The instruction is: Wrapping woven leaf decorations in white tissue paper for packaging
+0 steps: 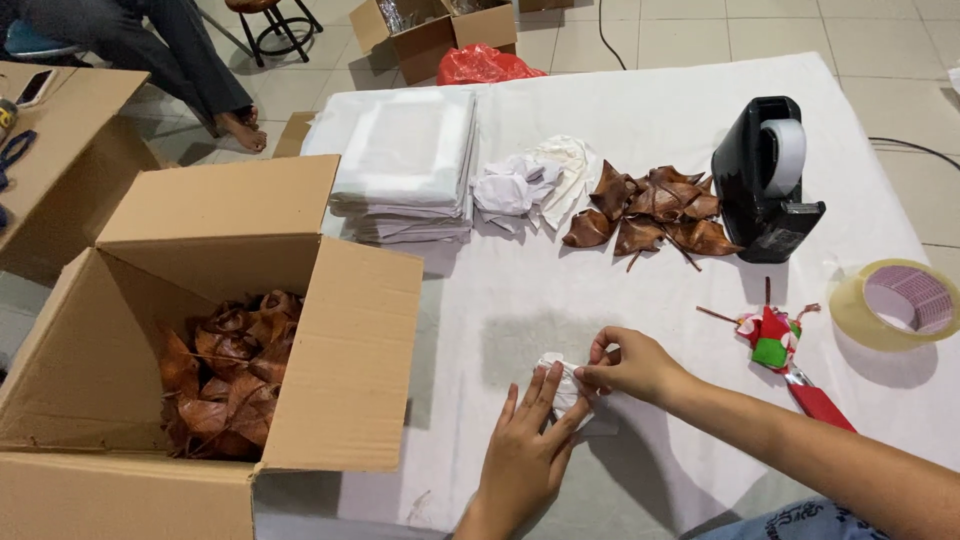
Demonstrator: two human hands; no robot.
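My left hand [525,445] lies flat with its fingers pressing down on a small white paper-wrapped bundle [562,385] at the near edge of the white-covered table [640,110]. My right hand [632,364] pinches the top of the same bundle between thumb and fingers. Farther back on the cloth sit a small heap of brown leaf-shaped pieces [652,208], some crumpled white paper [532,184] and a stack of flat white sheets [405,165].
An open cardboard box [350,340] holding more brown leaf pieces [228,370] stands at the left. A black tape dispenser [765,180], a clear tape roll [895,303] and a red-green wrapped item [770,338] lie at the right. A seated person's legs [200,70] are at the far left.
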